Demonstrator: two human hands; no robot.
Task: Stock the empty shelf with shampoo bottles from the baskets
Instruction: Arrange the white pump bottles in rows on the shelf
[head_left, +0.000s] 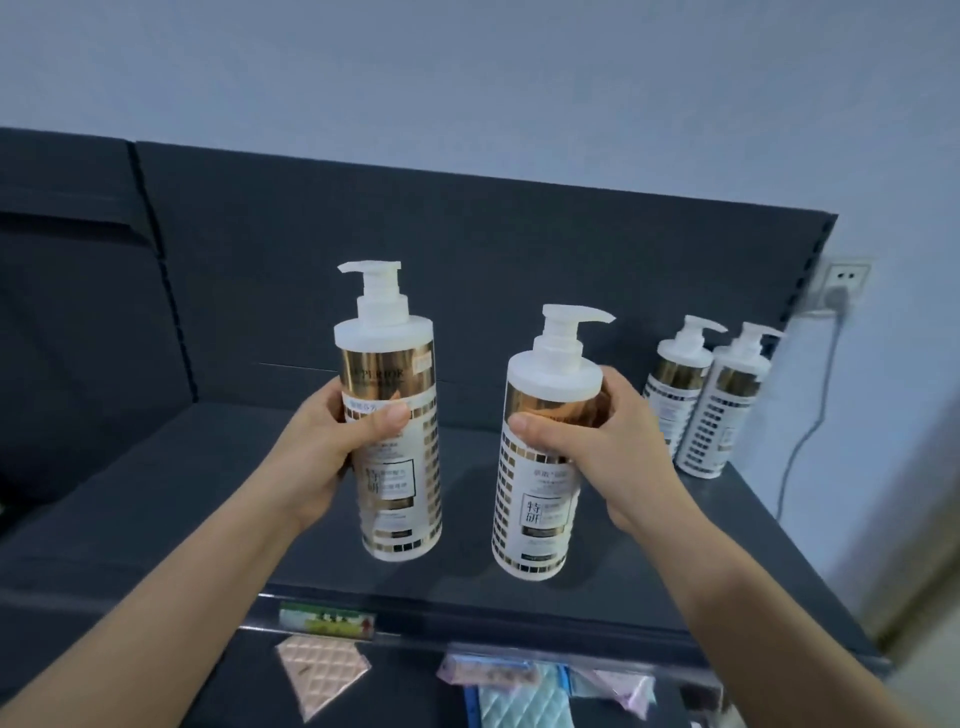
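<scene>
Above the dark shelf (519, 587) | left hand (317, 447) grips a white-and-gold pump bottle (392, 415) round its middle, thumb across the label, upright | right hand (597, 441) grips a second pump bottle (540, 467) near its shoulder, slightly tilted | two more bottles (701, 400) stand side by side at the shelf's right end | wall socket (844, 283) beyond

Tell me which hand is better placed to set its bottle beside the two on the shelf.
Probably the right hand: its bottle is nearer the two standing bottles than the other bottle in the left hand.
</scene>
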